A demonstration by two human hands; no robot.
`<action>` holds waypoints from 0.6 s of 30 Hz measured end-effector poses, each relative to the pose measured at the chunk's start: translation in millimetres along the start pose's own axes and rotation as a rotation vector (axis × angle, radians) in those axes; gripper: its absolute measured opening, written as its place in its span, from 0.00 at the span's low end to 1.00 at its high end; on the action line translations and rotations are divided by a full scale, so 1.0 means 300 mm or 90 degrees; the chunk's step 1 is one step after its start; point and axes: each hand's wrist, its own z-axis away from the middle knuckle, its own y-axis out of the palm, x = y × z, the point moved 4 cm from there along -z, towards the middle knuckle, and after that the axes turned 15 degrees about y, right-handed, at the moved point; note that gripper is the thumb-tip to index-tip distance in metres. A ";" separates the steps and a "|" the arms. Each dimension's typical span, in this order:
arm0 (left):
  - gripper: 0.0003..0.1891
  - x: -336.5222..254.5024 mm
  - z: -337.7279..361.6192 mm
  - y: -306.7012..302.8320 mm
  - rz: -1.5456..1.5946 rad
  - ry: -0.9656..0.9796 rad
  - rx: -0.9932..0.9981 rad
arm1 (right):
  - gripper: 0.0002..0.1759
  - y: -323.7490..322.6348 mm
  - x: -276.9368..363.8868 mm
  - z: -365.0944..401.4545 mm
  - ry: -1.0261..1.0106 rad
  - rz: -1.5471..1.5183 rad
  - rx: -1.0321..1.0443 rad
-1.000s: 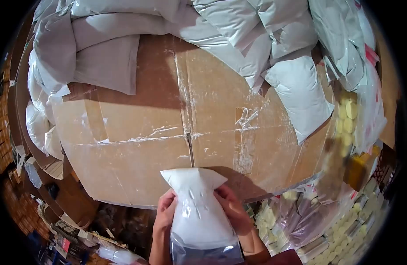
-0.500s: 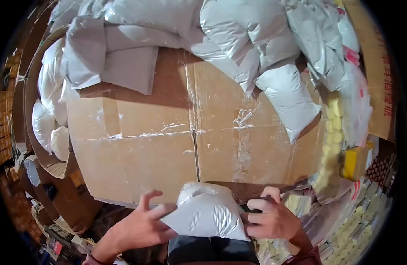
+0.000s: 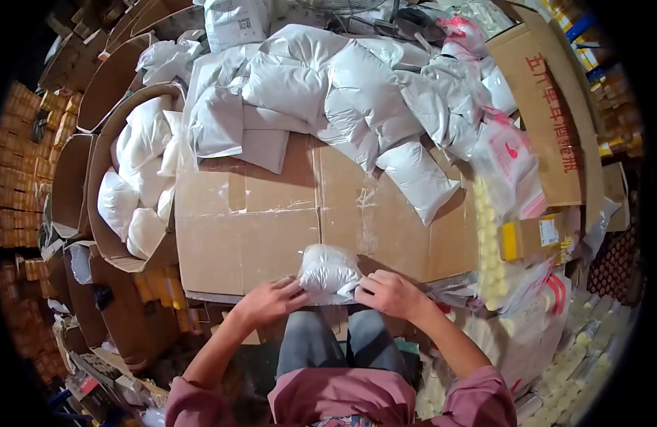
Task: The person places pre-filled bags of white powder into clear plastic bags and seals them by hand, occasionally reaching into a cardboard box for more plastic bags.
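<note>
Spanning the middle, a taped cardboard box (image 3: pixel 257 220) carries a heap of filled white bags (image 3: pixel 328 92) at its far side. At its near edge lies a small white bag (image 3: pixel 328 269), between the left hand (image 3: pixel 268 302) and right hand (image 3: pixel 389 293), fingers of both pinching its lower corners.

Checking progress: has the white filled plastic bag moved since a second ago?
Yes. The white filled plastic bag, then held below the near edge of the flat brown cardboard sheet, now lies on it beside its seam.
</note>
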 end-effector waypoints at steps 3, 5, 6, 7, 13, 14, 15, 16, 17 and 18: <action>0.16 -0.015 -0.004 -0.021 0.104 -0.112 -0.012 | 0.08 0.018 0.037 0.025 0.066 -0.034 -0.071; 0.17 0.010 -0.013 0.025 0.140 -0.228 -0.024 | 0.08 0.070 0.063 0.031 0.055 0.018 -0.058; 0.16 0.008 -0.020 0.040 0.121 -0.216 -0.017 | 0.08 0.113 0.056 0.029 0.049 0.028 -0.010; 0.15 -0.002 -0.023 0.051 0.102 -0.205 -0.011 | 0.07 0.139 0.055 0.042 0.059 0.043 -0.030; 0.11 -0.058 -0.069 0.069 -0.088 0.055 0.111 | 0.06 0.165 0.116 0.040 0.043 0.262 0.152; 0.10 -0.069 -0.069 0.071 -0.112 0.011 0.162 | 0.07 0.116 0.126 0.036 0.047 0.262 0.155; 0.09 -0.086 -0.082 0.045 -0.138 -0.035 0.213 | 0.07 0.056 0.134 0.027 0.052 0.265 0.156; 0.08 -0.091 -0.095 0.022 -0.166 -0.080 0.261 | 0.07 0.001 0.139 0.015 0.057 0.269 0.156; 0.06 -0.104 -0.107 0.004 -0.164 -0.088 0.258 | 0.07 -0.036 0.141 0.004 0.082 0.278 0.198; 0.05 -0.113 -0.112 -0.003 -0.162 -0.098 0.256 | 0.07 -0.042 0.121 -0.005 0.070 0.267 0.158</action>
